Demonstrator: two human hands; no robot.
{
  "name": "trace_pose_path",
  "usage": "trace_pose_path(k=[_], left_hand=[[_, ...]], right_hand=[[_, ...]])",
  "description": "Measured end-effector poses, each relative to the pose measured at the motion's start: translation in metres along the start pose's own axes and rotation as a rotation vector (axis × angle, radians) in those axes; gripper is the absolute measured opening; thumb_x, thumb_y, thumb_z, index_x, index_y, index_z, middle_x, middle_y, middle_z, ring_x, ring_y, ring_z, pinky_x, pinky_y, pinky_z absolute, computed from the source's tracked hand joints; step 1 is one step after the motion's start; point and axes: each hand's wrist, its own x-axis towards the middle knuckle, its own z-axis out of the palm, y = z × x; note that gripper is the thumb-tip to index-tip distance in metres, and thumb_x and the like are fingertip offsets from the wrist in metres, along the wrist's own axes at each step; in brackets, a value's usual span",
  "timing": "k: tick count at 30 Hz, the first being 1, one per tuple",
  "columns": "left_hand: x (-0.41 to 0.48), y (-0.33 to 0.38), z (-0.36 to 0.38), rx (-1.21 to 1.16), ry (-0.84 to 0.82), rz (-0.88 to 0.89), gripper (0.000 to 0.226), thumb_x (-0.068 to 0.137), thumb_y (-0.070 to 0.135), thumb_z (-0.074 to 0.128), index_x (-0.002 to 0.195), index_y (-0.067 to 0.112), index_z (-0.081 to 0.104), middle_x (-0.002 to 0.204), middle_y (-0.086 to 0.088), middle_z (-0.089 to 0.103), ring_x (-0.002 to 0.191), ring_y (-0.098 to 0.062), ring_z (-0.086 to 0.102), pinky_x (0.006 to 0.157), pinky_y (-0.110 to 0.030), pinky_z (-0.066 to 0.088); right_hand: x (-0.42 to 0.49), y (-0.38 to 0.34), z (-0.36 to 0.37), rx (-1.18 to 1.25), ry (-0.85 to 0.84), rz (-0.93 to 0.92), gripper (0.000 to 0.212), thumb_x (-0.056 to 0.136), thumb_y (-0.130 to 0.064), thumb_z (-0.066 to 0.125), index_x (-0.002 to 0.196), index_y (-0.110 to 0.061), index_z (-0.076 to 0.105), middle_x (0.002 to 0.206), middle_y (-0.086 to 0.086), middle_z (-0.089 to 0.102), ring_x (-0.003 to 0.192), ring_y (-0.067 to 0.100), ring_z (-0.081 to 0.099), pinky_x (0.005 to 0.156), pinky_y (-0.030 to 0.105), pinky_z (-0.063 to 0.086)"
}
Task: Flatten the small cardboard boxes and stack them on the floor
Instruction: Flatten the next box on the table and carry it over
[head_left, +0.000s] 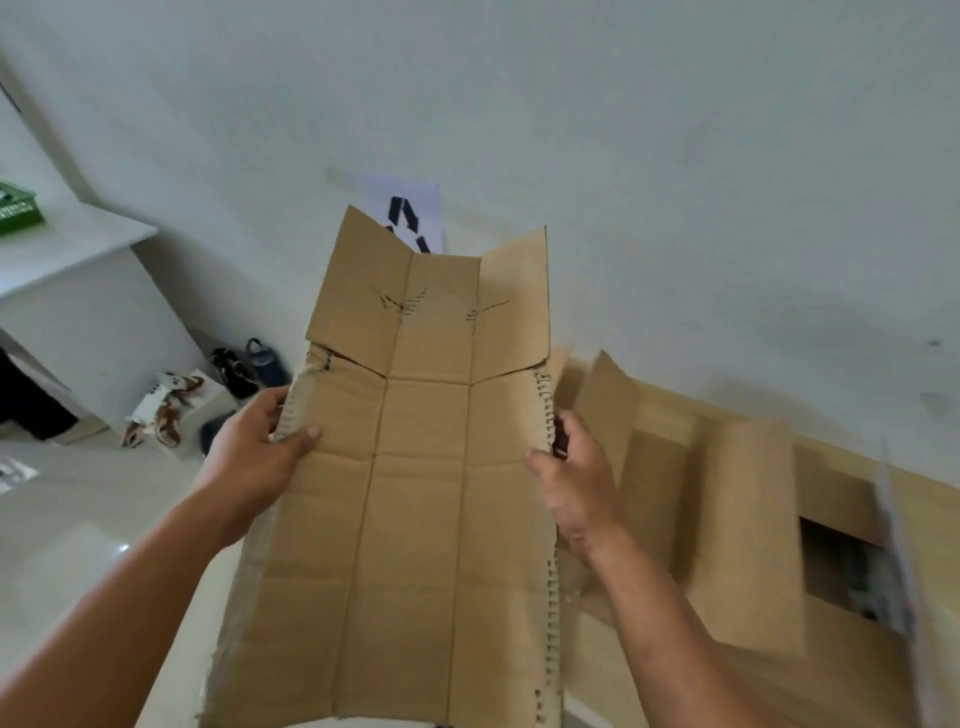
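A brown flattened cardboard box (421, 467) fills the middle of the view, held up in front of me with its creased panels spread open and its flaps toward the wall. My left hand (254, 457) grips its torn left edge, thumb on the front face. My right hand (576, 478) grips the right edge, thumb on the front and fingers behind. To the right, more brown cardboard boxes (737, 519) lie on the floor by the wall, one with its flaps open over a dark inside.
A white wall (571, 130) stands straight ahead. A white shelf unit (67, 244) with a green box (18, 208) on top stands at the left. Shoes and a patterned box (171, 405) lie on the pale floor (78, 519) below it. A white sheet with black marks (410, 213) shows behind the cardboard.
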Motion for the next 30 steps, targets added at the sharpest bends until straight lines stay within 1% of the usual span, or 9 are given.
trace_pose_path(k=[5,8,12,15,17,21,24,27,30], left_hand=[[0.082,-0.017,-0.047,0.043,0.015,-0.034,0.03,0.092,0.019,0.067,0.115,0.038,0.058,0.102,0.004,0.07,0.086,-0.024,0.071,0.078,-0.05,0.059],[0.129,-0.033,-0.059,0.081,0.012,-0.04,0.034,0.093,0.02,0.066,0.124,0.032,0.057,0.106,0.003,0.069,0.087,-0.022,0.069,0.076,-0.045,0.059],[0.194,-0.06,-0.058,0.099,-0.039,-0.023,0.04,0.093,0.02,0.065,0.13,0.029,0.053,0.105,0.004,0.065,0.088,-0.017,0.064,0.071,-0.036,0.054],[0.246,-0.086,-0.057,0.102,-0.169,-0.023,0.041,0.096,0.022,0.062,0.134,0.028,0.049,0.095,0.011,0.059,0.083,-0.011,0.061,0.06,-0.028,0.049],[0.28,-0.104,-0.056,0.095,-0.284,-0.035,0.04,0.098,0.021,0.058,0.136,0.027,0.046,0.099,0.01,0.058,0.083,-0.009,0.059,0.056,-0.026,0.047],[0.336,-0.15,-0.052,0.195,-0.502,-0.086,0.044,0.099,0.014,0.053,0.14,0.028,0.044,0.112,0.006,0.056,0.085,-0.003,0.055,0.058,-0.023,0.045],[0.364,-0.188,-0.041,0.292,-0.636,-0.139,0.047,0.097,0.008,0.051,0.141,0.024,0.042,0.114,0.005,0.058,0.088,-0.003,0.056,0.063,-0.026,0.049],[0.384,-0.227,-0.022,0.375,-0.694,-0.193,0.048,0.095,0.003,0.05,0.14,0.019,0.042,0.107,0.006,0.058,0.083,-0.003,0.054,0.059,-0.024,0.047],[0.407,-0.277,0.004,0.428,-0.713,-0.253,0.049,0.093,0.003,0.049,0.14,0.018,0.043,0.114,0.0,0.059,0.085,-0.01,0.057,0.065,-0.03,0.051]], right_hand=[[0.062,-0.021,0.089,-0.161,-0.165,0.058,0.042,0.089,-0.01,0.052,0.129,-0.023,0.045,0.1,0.002,0.069,0.074,0.019,0.063,0.065,0.041,0.054],[0.096,-0.026,0.131,-0.255,-0.204,0.097,0.031,0.091,-0.01,0.048,0.12,-0.022,0.044,0.097,0.006,0.065,0.069,0.018,0.056,0.06,0.038,0.049],[0.133,-0.015,0.173,-0.324,-0.155,0.203,0.021,0.089,-0.01,0.044,0.108,-0.017,0.043,0.085,0.007,0.056,0.066,0.018,0.048,0.057,0.035,0.04],[0.152,0.001,0.207,-0.327,-0.085,0.312,0.025,0.086,-0.007,0.041,0.11,-0.015,0.041,0.084,0.005,0.049,0.066,0.019,0.043,0.054,0.034,0.034],[0.161,0.013,0.227,-0.32,-0.013,0.375,0.028,0.085,-0.005,0.04,0.11,-0.017,0.042,0.085,0.006,0.05,0.066,0.019,0.042,0.052,0.032,0.033],[0.168,0.044,0.27,-0.305,0.106,0.495,0.035,0.084,0.0,0.038,0.109,-0.022,0.046,0.093,0.002,0.059,0.067,0.016,0.049,0.05,0.027,0.037],[0.168,0.078,0.298,-0.29,0.155,0.586,0.043,0.084,0.002,0.037,0.115,-0.026,0.046,0.102,0.0,0.063,0.08,0.016,0.06,0.059,0.03,0.047],[0.17,0.122,0.319,-0.249,0.185,0.687,0.054,0.083,0.007,0.033,0.119,-0.031,0.044,0.104,-0.003,0.062,0.083,0.014,0.059,0.06,0.026,0.047],[0.181,0.183,0.336,-0.201,0.239,0.77,0.057,0.082,0.01,0.03,0.117,-0.031,0.048,0.104,-0.002,0.064,0.082,0.013,0.058,0.064,0.024,0.046]])
